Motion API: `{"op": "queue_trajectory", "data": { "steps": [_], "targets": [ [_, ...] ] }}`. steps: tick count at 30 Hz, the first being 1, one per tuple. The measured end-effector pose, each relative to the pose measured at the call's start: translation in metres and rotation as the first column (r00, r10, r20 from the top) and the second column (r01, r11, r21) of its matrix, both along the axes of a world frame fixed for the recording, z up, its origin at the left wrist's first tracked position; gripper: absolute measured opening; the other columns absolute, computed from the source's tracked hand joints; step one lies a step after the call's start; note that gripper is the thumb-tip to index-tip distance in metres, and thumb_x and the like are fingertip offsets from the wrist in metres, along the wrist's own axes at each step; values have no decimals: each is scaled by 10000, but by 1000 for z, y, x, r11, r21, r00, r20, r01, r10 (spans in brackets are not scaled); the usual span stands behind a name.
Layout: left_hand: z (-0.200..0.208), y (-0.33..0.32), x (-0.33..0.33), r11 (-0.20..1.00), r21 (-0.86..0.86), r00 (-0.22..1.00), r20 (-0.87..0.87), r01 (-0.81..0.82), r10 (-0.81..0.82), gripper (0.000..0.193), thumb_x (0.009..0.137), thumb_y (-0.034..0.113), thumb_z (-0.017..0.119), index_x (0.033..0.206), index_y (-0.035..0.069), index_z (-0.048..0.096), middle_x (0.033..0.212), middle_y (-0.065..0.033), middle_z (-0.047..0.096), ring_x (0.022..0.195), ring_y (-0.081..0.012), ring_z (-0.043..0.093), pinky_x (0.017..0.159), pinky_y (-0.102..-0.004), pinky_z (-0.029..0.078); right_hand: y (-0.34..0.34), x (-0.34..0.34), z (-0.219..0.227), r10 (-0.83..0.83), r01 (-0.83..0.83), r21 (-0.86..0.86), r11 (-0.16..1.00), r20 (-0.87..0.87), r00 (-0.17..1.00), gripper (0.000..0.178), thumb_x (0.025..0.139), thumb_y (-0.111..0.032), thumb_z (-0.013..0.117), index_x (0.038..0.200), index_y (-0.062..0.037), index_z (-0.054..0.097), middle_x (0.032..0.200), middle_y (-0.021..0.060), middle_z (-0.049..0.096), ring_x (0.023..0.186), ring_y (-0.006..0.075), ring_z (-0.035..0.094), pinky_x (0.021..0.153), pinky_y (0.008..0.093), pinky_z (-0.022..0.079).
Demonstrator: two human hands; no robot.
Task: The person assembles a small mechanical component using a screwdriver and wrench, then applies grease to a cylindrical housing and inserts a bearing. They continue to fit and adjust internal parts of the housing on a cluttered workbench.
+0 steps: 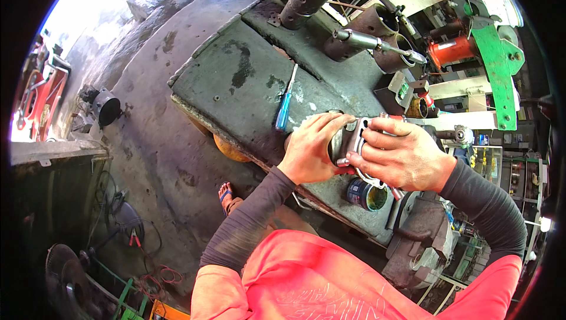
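Over the near right part of the metal workbench (206, 84), both my hands are closed around a grey metal engine part (352, 142) with a flat, holed face. My left hand (312, 150) grips its left side, the thumb along the top. From the right, the curled fingers of my right hand (407, 153) press on the holed face. A thin, pale curved edge shows below those fingers; I cannot tell whether it is a separate piece. Left of my hands lies a screwdriver (283, 113) with a blue handle. Just below them is an open can (367, 195) with yellowish-green contents.
Rusty metal cylinders (300, 6) holding rods and tools stand along the bench's far edge. A ratchet wrench (371, 43) rests across others. At the bench's right end is a vise (421, 234). A green and white metal frame (495, 72) rises at far right.
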State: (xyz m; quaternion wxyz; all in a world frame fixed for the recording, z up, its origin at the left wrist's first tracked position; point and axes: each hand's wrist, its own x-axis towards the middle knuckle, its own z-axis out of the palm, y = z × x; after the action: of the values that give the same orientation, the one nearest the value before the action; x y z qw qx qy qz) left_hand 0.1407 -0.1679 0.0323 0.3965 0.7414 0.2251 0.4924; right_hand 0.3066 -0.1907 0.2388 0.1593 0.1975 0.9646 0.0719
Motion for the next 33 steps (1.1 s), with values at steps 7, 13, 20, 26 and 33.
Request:
{"op": "queue_trajectory", "data": {
  "steps": [7, 13, 20, 26, 33],
  "targets": [
    [-2, 9, -4, 994, 7, 993, 25, 112, -112, 900, 592, 223, 982, 1392, 35, 616, 1362, -158, 680, 1247, -372, 651, 1085, -450, 530, -5, 5, -2, 143, -152, 96, 984, 89, 986, 541, 758, -227, 710, 1284, -103, 722, 1095, 20, 725, 1159, 212, 695, 1156, 394, 496],
    [-3, 10, -6, 985, -30, 986, -1, 169, -169, 914, 569, 242, 1007, 1372, 38, 620, 1331, -160, 687, 1239, -375, 656, 1078, -450, 532, 3, 7, -2, 363, -383, 172, 908, 136, 922, 550, 740, -211, 698, 1263, -47, 732, 1167, 30, 736, 1211, 211, 691, 1207, 375, 453],
    [0, 20, -11, 962, -64, 964, -14, 265, -266, 959, 536, 261, 1038, 1379, 53, 631, 1321, -159, 694, 1269, -369, 652, 1096, -450, 527, 20, 3, -1, 565, -588, 155, 794, 173, 807, 479, 751, -201, 692, 1192, -23, 753, 1171, 60, 747, 1226, 218, 692, 1231, 380, 436],
    [4, 27, -14, 946, -53, 944, -61, 321, -324, 1014, 528, 296, 1049, 1408, 29, 623, 1343, -170, 689, 1279, -374, 648, 1113, -454, 508, 27, -13, 2, 588, -611, 119, 782, 182, 788, 462, 751, -202, 695, 1173, -24, 756, 1173, 77, 752, 1203, 240, 699, 1209, 396, 455],
    [23, 44, -15, 840, -170, 827, -159, 515, -540, 912, 510, 205, 1025, 1339, 73, 666, 1254, -171, 728, 1230, -357, 675, 1040, -452, 543, 38, -23, 5, 682, -718, 59, 693, 268, 681, 408, 772, -216, 684, 1135, -51, 771, 1200, 79, 760, 1225, 241, 693, 1227, 404, 420]
  ]
}}
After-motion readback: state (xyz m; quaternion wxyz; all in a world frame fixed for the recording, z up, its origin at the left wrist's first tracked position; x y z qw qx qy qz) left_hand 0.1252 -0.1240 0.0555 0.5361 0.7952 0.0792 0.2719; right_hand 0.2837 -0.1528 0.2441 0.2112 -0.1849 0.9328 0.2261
